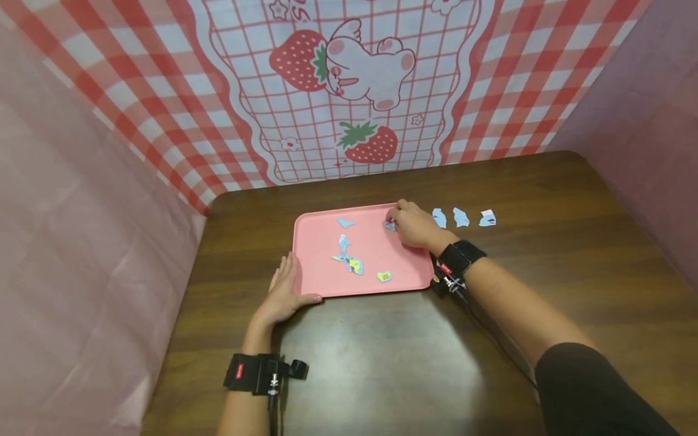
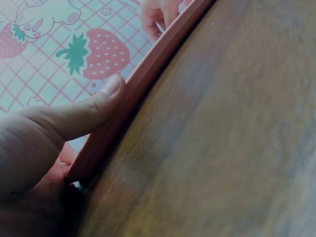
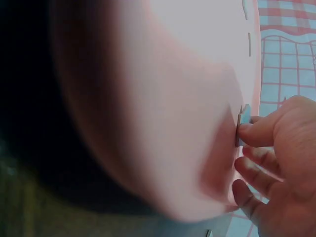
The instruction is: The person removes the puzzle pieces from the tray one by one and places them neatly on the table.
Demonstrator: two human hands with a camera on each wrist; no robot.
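Observation:
A pink tray lies on the table with puzzle pieces inside. My right hand is over its back right part, thumb and fingertips pinching a light blue puzzle piece; that piece is partly hidden by the fingers in the head view. My left hand rests at the tray's front left corner, fingers straight along the left side and thumb against the front rim. Left of centre in the tray are a blue triangular piece, a pale blue piece and yellow-and-blue pieces. A yellow piece lies near the front rim.
Right of the tray, three loose pieces lie in a row on the wooden table: a blue one, another blue one and a white-and-blue one. A checked strawberry cloth hangs behind the table. A cable trails from each wrist camera.

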